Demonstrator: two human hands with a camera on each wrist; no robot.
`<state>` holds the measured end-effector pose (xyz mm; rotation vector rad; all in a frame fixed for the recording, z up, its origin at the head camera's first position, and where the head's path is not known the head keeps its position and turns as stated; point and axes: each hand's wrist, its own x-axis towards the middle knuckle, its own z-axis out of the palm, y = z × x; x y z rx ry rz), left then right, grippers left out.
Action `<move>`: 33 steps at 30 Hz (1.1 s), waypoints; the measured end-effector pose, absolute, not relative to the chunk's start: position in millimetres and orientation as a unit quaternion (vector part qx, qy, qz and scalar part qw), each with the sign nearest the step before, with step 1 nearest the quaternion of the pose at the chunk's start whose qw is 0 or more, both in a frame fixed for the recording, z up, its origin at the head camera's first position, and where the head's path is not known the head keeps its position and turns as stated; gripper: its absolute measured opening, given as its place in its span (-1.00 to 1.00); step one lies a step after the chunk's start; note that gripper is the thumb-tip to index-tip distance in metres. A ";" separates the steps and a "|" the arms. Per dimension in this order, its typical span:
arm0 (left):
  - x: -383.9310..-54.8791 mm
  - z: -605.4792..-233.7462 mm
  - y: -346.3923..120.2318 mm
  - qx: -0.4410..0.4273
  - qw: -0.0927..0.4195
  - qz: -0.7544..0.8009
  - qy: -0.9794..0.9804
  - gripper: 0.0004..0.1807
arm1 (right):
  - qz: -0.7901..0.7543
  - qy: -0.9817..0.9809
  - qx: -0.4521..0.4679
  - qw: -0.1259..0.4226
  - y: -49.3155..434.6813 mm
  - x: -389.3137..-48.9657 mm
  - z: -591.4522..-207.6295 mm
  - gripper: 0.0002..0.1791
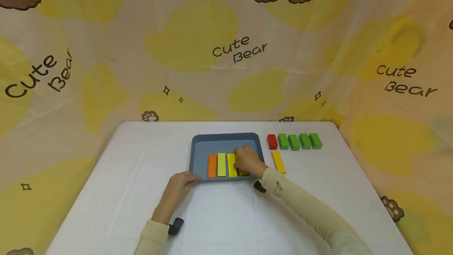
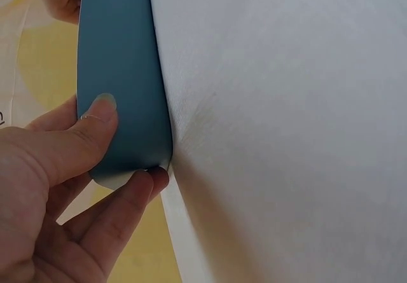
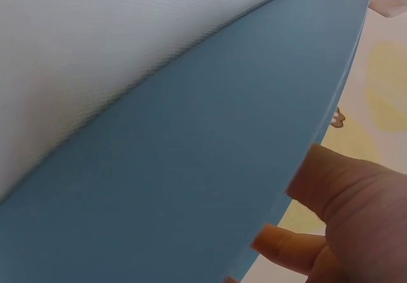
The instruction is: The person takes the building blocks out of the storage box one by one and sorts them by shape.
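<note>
A blue-grey tray (image 1: 207,147) lies on the table, its near left corner held by my left hand (image 1: 181,182). In the left wrist view the thumb (image 2: 95,127) presses the tray's outer wall (image 2: 130,60) and the fingers curl at the corner. Inside the tray, an orange block (image 1: 212,165), a lime block (image 1: 221,165) and a yellow block (image 1: 231,164) stand in a row. At the row's right end my right hand (image 1: 249,160) grips an amber block (image 1: 243,172), mostly covered by the fingers. The right wrist view has the tray wall (image 3: 172,143) hiding that block.
Right of the tray, a red block (image 1: 272,141) and several green blocks (image 1: 294,142) form a row on the white table (image 1: 226,219). A yellow-orange block (image 1: 278,162) lies below them, close to the tray's right side. A patterned cloth (image 1: 198,42) hangs behind the table.
</note>
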<state>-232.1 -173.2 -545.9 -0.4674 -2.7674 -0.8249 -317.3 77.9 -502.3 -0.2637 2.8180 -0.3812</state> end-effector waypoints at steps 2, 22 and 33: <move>-231.7 -546.5 -172.6 -0.157 0.102 -0.282 -0.941 -0.85 | -0.130 0.977 -0.095 0.141 78.3 -316.9 -502.7 -0.56; -233.4 -544.9 -173.0 -0.160 0.108 -0.272 -0.943 -0.84 | -0.182 0.970 -0.073 0.140 92.8 -323.9 -485.8 -0.47; -233.0 -544.3 -172.8 -0.163 0.107 -0.269 -0.943 -0.84 | -0.232 0.959 -0.097 0.133 134.0 -321.9 -447.5 -0.47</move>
